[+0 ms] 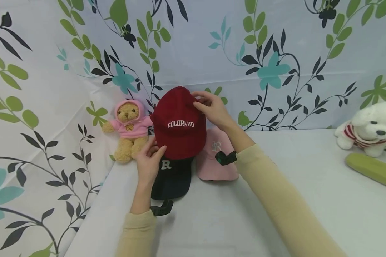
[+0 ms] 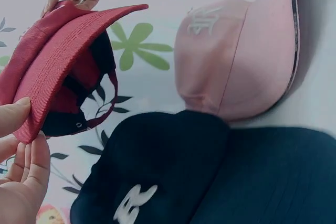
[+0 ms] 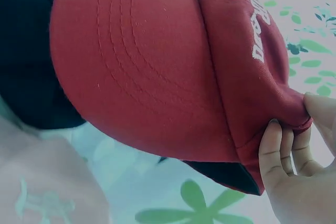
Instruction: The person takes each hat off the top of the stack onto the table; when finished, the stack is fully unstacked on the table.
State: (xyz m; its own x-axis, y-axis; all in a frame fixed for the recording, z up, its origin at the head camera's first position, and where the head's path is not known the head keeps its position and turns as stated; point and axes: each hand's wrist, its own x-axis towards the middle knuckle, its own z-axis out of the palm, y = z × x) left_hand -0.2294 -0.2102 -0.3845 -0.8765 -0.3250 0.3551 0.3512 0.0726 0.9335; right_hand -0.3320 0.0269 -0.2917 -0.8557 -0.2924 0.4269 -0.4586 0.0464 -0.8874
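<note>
A dark red baseball cap (image 1: 180, 125) with white COLORADO lettering is held up, its brim pointing down. My left hand (image 1: 149, 164) pinches the brim's edge between thumb and fingers, seen closely in the left wrist view. On the crown's other side, my right hand (image 1: 213, 107) pinches a fold of the fabric, as the right wrist view confirms. Below the red cap is a black cap (image 1: 173, 178) with a white R, its upper part hidden in the head view. A pink cap (image 1: 217, 160) lies to the right, partly covered by the red cap and right arm.
A teddy bear (image 1: 128, 125) in a pink hoodie sits left of the caps, against the leaf-patterned cloth (image 1: 193, 57). On the right of the white table (image 1: 296, 171) are a white plush dog (image 1: 377, 121) and a long green object (image 1: 373, 170).
</note>
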